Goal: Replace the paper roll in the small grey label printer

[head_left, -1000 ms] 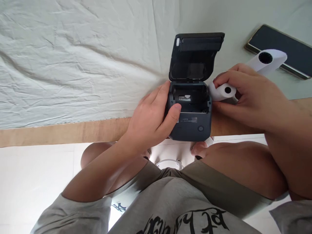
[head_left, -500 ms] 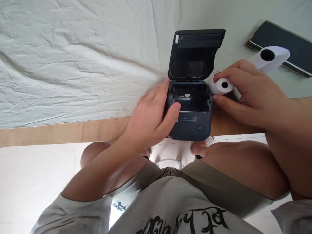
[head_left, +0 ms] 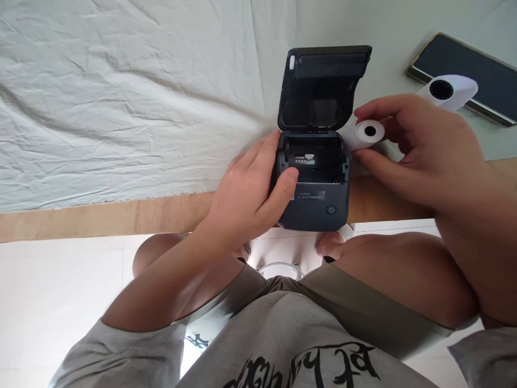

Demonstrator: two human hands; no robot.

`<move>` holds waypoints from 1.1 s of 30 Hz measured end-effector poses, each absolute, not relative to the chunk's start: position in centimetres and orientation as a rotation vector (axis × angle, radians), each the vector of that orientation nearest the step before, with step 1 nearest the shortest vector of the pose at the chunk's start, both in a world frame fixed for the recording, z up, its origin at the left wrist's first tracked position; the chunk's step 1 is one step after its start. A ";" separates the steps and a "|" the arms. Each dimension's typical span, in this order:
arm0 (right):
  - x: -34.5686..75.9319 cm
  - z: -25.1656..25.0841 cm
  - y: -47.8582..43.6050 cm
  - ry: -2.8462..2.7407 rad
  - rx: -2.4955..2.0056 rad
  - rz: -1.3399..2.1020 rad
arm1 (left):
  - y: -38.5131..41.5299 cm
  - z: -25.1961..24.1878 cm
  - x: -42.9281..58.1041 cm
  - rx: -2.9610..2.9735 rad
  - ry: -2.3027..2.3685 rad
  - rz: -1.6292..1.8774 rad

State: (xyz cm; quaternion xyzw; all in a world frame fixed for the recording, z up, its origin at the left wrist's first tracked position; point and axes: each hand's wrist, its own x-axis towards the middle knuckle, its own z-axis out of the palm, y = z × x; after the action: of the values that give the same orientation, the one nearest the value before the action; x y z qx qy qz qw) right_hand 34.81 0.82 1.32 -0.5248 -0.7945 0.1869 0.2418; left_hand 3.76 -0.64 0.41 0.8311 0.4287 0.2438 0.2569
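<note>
A dark portable printer [head_left: 313,207] sits at the table's front edge, its lid [head_left: 323,81] raised. Its paper bay lies bare, with a small label inside. My left hand [head_left: 252,183] grips the printer's left side, thumb over the front rim and fingers along the flank. Just right of the printer stands a small white paper roll [head_left: 361,134] with a dark core. My right hand [head_left: 420,143] is around that roll, thumb and index finger spread on either side; a slight gap shows at the index finger. The other right fingers are partly hidden behind the roll.
Behind my right hand stands a larger white roll [head_left: 452,91] with a black core, in front of a dark phone [head_left: 464,70]. A wrinkled pale cloth [head_left: 141,108] covers the table, leaving a wooden front edge [head_left: 121,215] bare. My legs are below.
My right thumb and index finger have spread wider around the small roll. The roll's top has shifted slightly away from me. My left hand stays on the printer.
</note>
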 end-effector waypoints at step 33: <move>34.3 0.8 0.9 -1.966 -1.336 0.448 | -0.6 0.4 3.9 2.236 1.167 0.657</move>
State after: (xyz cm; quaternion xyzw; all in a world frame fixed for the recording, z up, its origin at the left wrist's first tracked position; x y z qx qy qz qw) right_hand 34.26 0.92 0.81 -0.5168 -0.7603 0.1734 0.3533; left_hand 3.91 -0.61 0.44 0.8273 0.4317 0.2431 0.2647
